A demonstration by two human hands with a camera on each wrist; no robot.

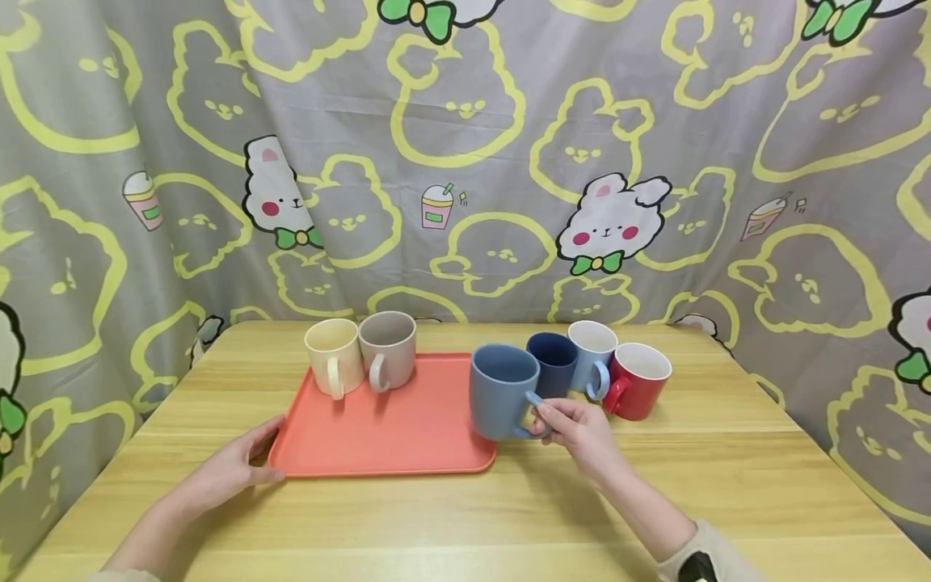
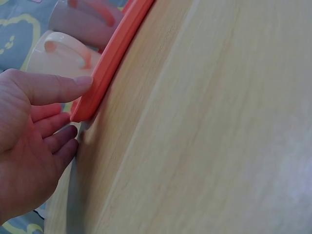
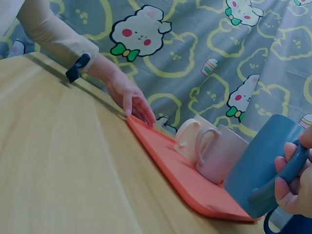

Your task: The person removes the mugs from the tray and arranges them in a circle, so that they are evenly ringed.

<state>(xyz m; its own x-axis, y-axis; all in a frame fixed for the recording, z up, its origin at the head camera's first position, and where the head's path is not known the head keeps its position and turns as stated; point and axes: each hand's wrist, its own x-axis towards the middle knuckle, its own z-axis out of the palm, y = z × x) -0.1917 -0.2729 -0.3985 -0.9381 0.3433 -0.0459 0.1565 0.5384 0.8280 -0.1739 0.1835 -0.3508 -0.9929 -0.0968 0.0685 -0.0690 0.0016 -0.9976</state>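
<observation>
My right hand [image 1: 578, 432] grips the handle of a grey-blue mug [image 1: 502, 396], its fingers curled through the loop in the right wrist view. The mug is upright at the right edge of the orange-red tray [image 1: 393, 436], apparently just above it. At the tray's near left corner rests my left hand [image 1: 229, 461]; its thumb [image 2: 58, 88] lies straight against the rim and the other fingers extend along the side. A cream mug [image 1: 336, 360] and a grey mug [image 1: 389, 352] stand side by side at the tray's far left, handles toward me.
Right of the tray, a navy mug [image 1: 553, 364], a light blue mug [image 1: 591, 356] and a red mug [image 1: 640, 380] stand close together on the wooden table [image 1: 407, 525]. Behind the table hangs a grey curtain [image 1: 502, 283] with yellow cartoon outlines.
</observation>
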